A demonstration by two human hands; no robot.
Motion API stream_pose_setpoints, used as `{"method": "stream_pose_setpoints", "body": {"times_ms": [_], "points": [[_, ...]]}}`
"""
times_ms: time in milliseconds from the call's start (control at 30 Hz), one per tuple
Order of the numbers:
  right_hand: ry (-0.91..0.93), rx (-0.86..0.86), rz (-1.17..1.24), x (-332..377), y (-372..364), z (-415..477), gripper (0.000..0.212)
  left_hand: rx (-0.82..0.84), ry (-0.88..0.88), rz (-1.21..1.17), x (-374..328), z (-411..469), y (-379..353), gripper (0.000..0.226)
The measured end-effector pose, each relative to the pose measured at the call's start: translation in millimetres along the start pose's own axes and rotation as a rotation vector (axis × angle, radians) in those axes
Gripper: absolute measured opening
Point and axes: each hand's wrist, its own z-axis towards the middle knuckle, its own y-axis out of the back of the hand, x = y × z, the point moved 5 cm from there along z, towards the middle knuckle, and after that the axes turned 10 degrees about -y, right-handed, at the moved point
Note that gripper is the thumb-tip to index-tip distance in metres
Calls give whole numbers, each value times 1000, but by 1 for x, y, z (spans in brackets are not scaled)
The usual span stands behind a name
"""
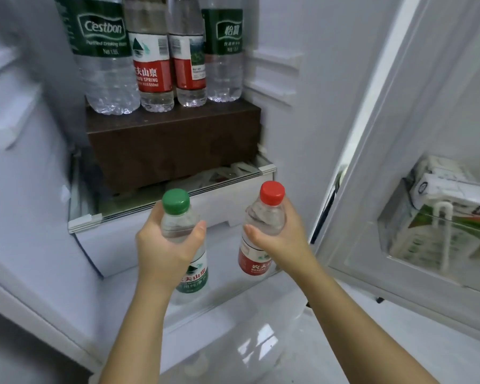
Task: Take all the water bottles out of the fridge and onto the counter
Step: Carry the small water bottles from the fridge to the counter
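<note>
My left hand (166, 245) wraps green-capped bottle (184, 239) | my right hand (272, 234) wraps red-capped bottle (261, 228), both by the neck, upright, for carrying | four bottles (155, 51) on brown box (175, 139) above both hands | desk unseen.

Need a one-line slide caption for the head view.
At the open fridge, left hand grips green-capped bottle, right hand red-capped bottle; four bottles stand on brown box.

Both bare forearms reach forward; the left hand (162, 249) grips a green-capped bottle (177, 220), the right hand (281, 236) a red-capped bottle (264, 216).
</note>
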Motion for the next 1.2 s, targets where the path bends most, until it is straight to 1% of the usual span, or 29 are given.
{"method": "stream_pose_setpoints", "body": {"times_ms": [167,300,433,800,933,1000,1100,1200], "points": [[67,-39,36,23,44,-44,41,74,-83,-11,-53,-19,-19,29],[50,-45,36,21,81,-88,36,134,-92,-82,-86,-54,-46,23],[31,-101,34,16,125,-143,35,219,-71,-136,-113,-93,-81,27],[-46,-467,-3,14,290,-332,33,514,-71,-328,-220,-246,-201,27],[-111,-615,-21,7,341,-397,40,646,-113,-387,-261,-291,-249,29],[-141,-676,-26,7,364,-427,40,724,-142,-403,-281,-310,-275,27],[-183,-782,-35,4,400,-470,40,823,-156,-462,-306,-338,-314,28],[-249,-908,-62,-1,436,-509,45,910,-131,-550,-328,-365,-355,28]]}}
